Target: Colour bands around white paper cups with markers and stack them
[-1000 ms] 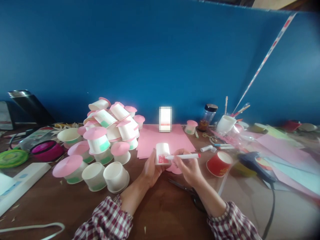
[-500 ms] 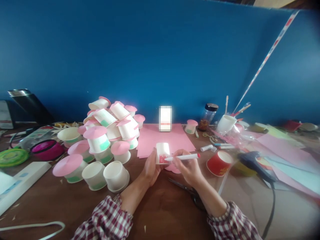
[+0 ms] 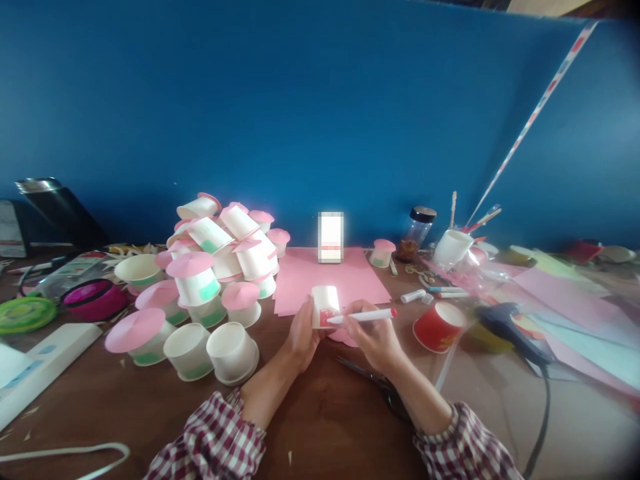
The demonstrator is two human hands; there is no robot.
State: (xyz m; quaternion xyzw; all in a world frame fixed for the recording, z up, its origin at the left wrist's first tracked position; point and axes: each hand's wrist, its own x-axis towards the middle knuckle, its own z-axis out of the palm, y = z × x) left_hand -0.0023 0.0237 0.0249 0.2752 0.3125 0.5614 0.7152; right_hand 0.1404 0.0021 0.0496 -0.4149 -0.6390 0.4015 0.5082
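My left hand (image 3: 303, 335) is closed around the side of a white paper cup (image 3: 325, 297), held up over the table. Red marker colouring covers part of the cup's lower side. Between the fingers of my right hand (image 3: 373, 337) is a white marker pen (image 3: 367, 316) with a red end, its tip at the coloured patch. Beneath my hands lies a pink paper piece (image 3: 345, 337), partly hidden. Scissors (image 3: 373, 378) rest under my right wrist. Behind the cup are pink paper sheets (image 3: 320, 277).
Several paper cups with pink paper tops (image 3: 190, 270) are piled at left. To the right stand a red paper cup (image 3: 440, 327), a glue gun (image 3: 515, 330) and a lidded jar (image 3: 416, 233). A white power strip (image 3: 47, 370) lies at far left.
The marker and my right hand have shifted slightly left and down along the red patch. My left hand and the cup stay in place.
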